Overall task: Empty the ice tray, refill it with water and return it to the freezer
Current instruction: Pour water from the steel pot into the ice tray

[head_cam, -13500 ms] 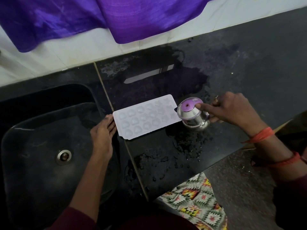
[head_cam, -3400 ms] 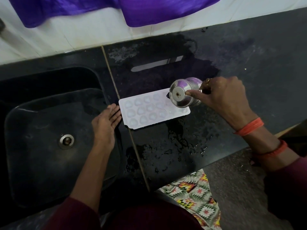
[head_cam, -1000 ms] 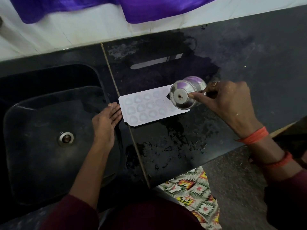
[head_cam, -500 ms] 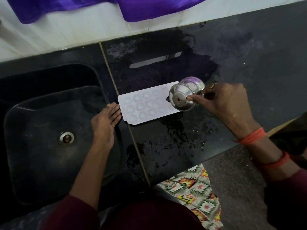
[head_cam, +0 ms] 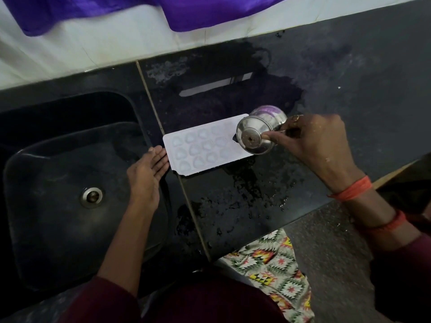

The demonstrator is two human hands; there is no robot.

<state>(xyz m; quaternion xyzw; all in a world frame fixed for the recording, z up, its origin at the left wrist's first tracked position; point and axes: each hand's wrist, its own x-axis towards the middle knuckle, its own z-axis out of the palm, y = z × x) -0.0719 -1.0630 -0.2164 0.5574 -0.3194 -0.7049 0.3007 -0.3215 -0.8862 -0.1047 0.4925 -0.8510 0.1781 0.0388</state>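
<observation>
A white ice tray with rounded cells lies flat on the black counter, just right of the sink. My right hand grips a small steel pot, tipped on its side with its mouth toward the tray's right end. My left hand lies flat with straight fingers, its fingertips touching the tray's left edge. Whether water is running from the pot cannot be seen.
A black sink with a metal drain sits to the left. Spilled water wets the counter in front of the tray. Purple cloth hangs on the white wall behind. The counter's front edge runs diagonally at lower right.
The pot went from upright beside the tray to tipped over the tray's right end. In the last second it has barely shifted. My left hand stays at the tray's left edge.
</observation>
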